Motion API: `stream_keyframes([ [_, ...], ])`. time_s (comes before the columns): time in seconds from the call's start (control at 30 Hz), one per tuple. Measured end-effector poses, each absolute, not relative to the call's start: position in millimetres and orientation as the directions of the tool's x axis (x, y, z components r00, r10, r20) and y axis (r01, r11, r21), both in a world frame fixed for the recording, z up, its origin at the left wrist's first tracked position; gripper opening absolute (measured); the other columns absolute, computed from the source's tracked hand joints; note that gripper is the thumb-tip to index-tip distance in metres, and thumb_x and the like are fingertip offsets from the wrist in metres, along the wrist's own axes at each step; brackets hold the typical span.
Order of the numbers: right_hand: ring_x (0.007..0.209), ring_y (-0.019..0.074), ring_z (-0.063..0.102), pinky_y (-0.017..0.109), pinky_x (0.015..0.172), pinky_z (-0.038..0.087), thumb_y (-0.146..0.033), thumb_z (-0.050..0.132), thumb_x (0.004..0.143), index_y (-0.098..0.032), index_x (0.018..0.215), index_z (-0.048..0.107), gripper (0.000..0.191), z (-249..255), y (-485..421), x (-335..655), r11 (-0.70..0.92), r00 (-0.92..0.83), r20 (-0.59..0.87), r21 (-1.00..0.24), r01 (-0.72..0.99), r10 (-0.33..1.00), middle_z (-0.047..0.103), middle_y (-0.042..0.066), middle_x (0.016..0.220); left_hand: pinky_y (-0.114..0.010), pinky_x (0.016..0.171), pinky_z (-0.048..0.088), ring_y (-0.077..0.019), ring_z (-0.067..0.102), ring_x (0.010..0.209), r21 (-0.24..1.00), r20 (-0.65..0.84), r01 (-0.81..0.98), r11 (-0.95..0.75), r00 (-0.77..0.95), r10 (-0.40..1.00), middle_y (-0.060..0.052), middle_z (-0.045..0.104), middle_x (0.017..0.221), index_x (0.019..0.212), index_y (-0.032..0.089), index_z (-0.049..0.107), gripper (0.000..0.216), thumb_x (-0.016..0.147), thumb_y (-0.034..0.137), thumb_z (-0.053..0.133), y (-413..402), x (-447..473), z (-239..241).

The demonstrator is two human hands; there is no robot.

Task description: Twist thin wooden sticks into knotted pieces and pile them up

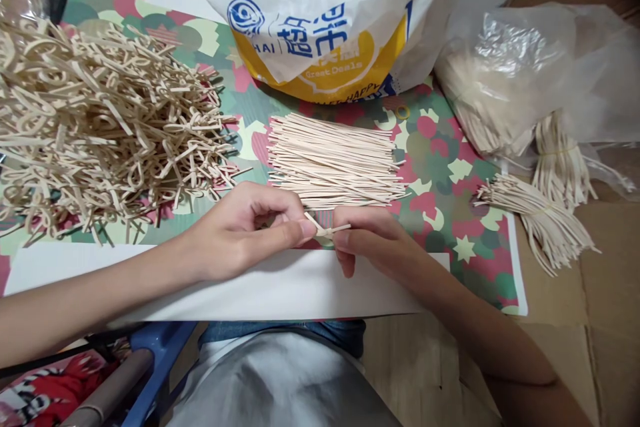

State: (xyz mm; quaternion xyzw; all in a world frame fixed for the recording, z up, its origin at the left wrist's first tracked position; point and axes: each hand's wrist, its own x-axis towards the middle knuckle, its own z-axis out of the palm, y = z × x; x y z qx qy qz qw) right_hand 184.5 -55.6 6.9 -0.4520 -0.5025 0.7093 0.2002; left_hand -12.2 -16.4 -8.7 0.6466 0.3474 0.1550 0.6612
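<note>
A short pale cord (327,231) is bent and crossed on itself between my fingertips, above the front part of the table. My left hand (255,227) pinches it between thumb and forefinger from one side. From the other side my right hand (373,233) grips it the same way, close to the crossing. Just beyond my hands lies a flat stack of straight pale cords (335,157). To the left a big heap of looped, knotted cords (110,120) covers the table. Parts of the held cord are hidden by my fingers.
At the back stands a white and yellow plastic bag (325,47) filled with knotted cords. On the right lie tied cord bundles (543,217) and a clear plastic bag (505,73) with more inside. White paper (165,297) runs along the front edge of the patterned tabletop (430,147).
</note>
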Motion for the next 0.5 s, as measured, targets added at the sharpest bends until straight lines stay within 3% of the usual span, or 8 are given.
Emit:
stream_keyframes([
  [0.3, 0.060, 0.0101, 0.046, 0.023, 0.059, 0.034, -0.019, 0.047, 0.083, -0.017, 0.057, 0.048, 0.027, 7.8, -54.3, 186.7, -0.342, -0.501, -0.423, -0.906, 0.250, 0.755, 0.052, -0.002, 0.054, -0.016, 0.040, 0.027, -0.0060, 0.039, 0.047, 0.967, -0.253, 0.209, 0.144, 0.763, 0.595, 0.001, 0.047, 0.051, 0.061, 0.011, 0.056, 0.029, 0.081, 0.032, 0.052, -11.7, -14.7, -10.8],
  [0.5, 0.059, 0.0088, 0.046, 0.021, 0.058, 0.035, -0.019, 0.046, 0.084, -0.016, 0.058, 0.050, 0.026, 6.1, -55.3, 185.4, -0.254, -0.486, -0.361, -0.928, 0.273, 0.796, 0.054, -0.002, 0.056, -0.017, 0.042, 0.030, -0.0069, 0.042, 0.049, 0.972, -0.227, 0.212, 0.100, 0.744, 0.628, 0.001, 0.049, 0.054, 0.063, 0.012, 0.057, 0.026, 0.080, 0.030, 0.053, -13.3, -13.6, -8.2],
])
